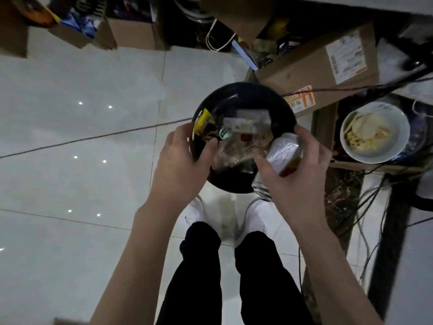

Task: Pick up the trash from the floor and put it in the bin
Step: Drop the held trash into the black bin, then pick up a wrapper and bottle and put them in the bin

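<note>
A round black bin (pixel 243 92) stands on the pale tiled floor just ahead of my feet. Over its near-left rim my left hand (pixel 182 160) holds a yellow and brown wrapper (pixel 203 124) and a crumpled clear plastic bag (pixel 236 148). Over the near-right rim my right hand (pixel 297 170) grips a small white bottle (pixel 284 153) with a printed label and an orange band. Clear wrappers lie inside the bin behind the held trash.
A large cardboard box (pixel 321 64) lies right behind the bin. A white bowl (pixel 375 132) with food scraps sits to the right among cables. More cardboard boxes (pixel 133 34) line the far side. A thin cable (pixel 93 137) crosses the floor at left.
</note>
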Demonstrator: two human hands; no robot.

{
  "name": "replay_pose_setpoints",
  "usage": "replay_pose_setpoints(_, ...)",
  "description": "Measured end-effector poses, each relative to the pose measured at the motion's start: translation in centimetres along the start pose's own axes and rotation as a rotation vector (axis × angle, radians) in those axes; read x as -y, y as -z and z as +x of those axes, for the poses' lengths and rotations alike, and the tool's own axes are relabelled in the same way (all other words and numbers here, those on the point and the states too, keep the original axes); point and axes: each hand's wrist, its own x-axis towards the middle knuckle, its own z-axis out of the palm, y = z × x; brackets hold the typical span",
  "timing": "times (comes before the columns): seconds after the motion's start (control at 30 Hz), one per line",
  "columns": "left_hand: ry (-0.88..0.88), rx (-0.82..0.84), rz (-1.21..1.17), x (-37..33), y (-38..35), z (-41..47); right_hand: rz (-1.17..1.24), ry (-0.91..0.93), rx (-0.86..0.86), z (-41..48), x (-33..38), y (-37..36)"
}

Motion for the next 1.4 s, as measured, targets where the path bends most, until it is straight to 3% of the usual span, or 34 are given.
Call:
replay_pose_setpoints(0.43,-0.005,-0.024,0.006,-4.0,5.7,-3.3,-0.09,0.0,-0.009,-2.4,5.3,3.8)
replay_pose_setpoints(0.57,-0.08,-0.051,0.037,-7.8,9.6,-6.7,-0.086,0.137,-0.055,-4.8,9.8,7.1)
replay_pose_setpoints(0.8,-0.205,-0.117,0.062,-17.1,18.4,-14.3,-0.068,0.332,0.007,-10.0,21.2,15.0)
replay_pose_setpoints(1.07,-0.38,-0.319,0.046,-28.8,30.7,-25.6,-0.056,0.587,0.029,-18.2,34.3,24.7)
replay_pose_setpoints(1.4,-0.391,-0.577,-0.01,-30.6,38.5,-38.8,0.079,0.877,0.09,-26.2,43.7,29.8)
